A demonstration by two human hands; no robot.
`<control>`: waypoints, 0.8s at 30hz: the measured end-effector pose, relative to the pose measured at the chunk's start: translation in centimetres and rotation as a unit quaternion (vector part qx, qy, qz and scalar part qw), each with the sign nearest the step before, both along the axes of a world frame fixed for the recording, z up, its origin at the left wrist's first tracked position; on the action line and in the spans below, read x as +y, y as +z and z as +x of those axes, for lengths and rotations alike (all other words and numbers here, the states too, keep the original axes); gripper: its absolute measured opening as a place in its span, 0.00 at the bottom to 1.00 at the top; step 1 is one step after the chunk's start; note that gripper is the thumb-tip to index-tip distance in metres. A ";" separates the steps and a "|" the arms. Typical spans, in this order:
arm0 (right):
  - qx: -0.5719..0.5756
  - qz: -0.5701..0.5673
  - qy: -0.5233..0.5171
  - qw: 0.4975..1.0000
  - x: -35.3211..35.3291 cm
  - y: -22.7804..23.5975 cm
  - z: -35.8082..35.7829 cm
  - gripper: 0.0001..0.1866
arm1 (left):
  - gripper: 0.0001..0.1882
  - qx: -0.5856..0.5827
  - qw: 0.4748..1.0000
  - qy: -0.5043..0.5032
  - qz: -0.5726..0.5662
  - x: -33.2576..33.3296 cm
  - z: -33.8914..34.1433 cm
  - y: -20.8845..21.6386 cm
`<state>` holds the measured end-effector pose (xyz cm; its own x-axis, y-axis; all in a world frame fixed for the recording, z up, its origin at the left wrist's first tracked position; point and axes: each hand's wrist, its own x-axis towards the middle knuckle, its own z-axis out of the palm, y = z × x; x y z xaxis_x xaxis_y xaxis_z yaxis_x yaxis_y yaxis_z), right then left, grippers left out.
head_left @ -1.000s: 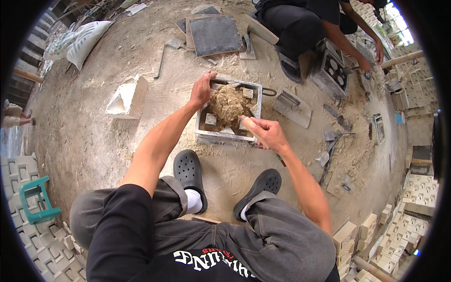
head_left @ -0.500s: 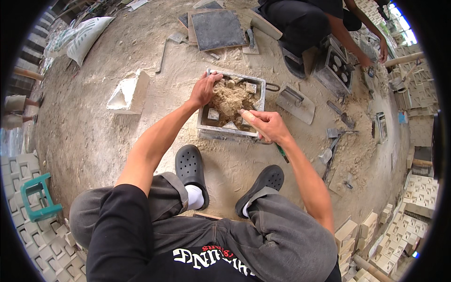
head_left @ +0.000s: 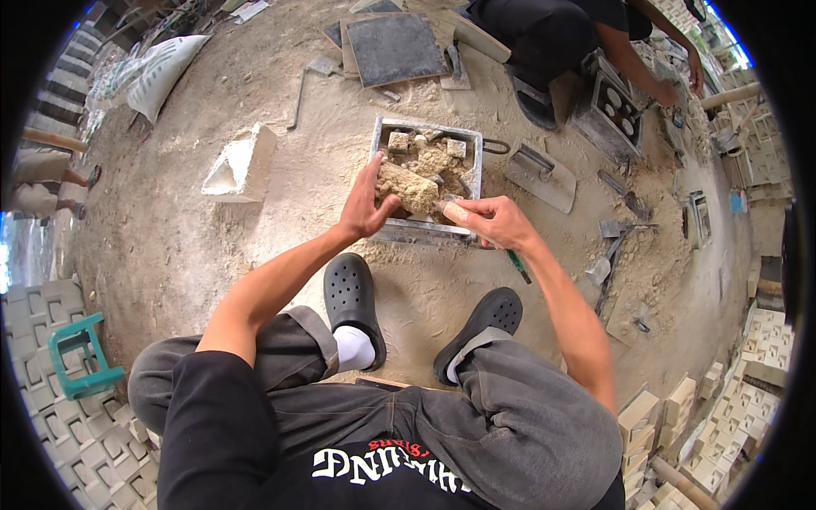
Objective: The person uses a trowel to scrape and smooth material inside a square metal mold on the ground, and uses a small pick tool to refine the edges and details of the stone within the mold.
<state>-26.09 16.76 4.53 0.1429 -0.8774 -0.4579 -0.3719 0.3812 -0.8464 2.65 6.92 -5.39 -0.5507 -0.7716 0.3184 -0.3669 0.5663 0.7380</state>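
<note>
A rectangular metal mould box (head_left: 478, 174) sits on the ground before me, partly filled with a mound of damp, sandy mix (head_left: 410, 189). Several small blocks (head_left: 456, 148) stand inside it. My left hand (head_left: 365, 204) lies over the box's left side, fingers stretched and thumb apart, against the edge of the mound. At the near right corner, my right hand (head_left: 503, 223) is closed round a tool with a pale wooden handle (head_left: 461, 213). The tool's working end is not clear. A green piece (head_left: 518, 266) shows just below this hand; I cannot tell whether it belongs to the tool.
A flat trowel (head_left: 541, 177) lies right of the box. Dark square boards (head_left: 395, 49) lie beyond it, and a white block (head_left: 240, 167) stands left. At the upper right a co-worker's hand (head_left: 665, 92) is near another mould (head_left: 608, 115). A green stool (head_left: 83, 357) stands lower left.
My left hand has come down from the box's far left corner to its near left side, and the sandy mound has shifted nearer. My right hand keeps its grip near the same corner.
</note>
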 end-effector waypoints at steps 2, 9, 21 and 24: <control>0.014 -0.018 0.001 1.000 0.0 -0.3 0.0 0.24 | 0.62 -0.053 0.998 -0.015 -0.011 0.7 0.3 0.0; 0.041 -0.021 0.047 0.998 -1.2 1.7 0.6 0.26 | 0.73 -0.084 0.996 0.024 -0.026 2.1 1.0 -0.5; 0.053 -0.002 0.022 0.998 -0.9 1.5 -1.5 0.27 | 0.69 -0.210 0.974 0.015 -0.080 1.8 0.0 0.7; 0.049 -0.003 -0.003 0.999 0.5 1.8 -3.5 0.26 | 0.69 -0.272 0.956 -0.004 -0.106 1.9 -0.9 1.5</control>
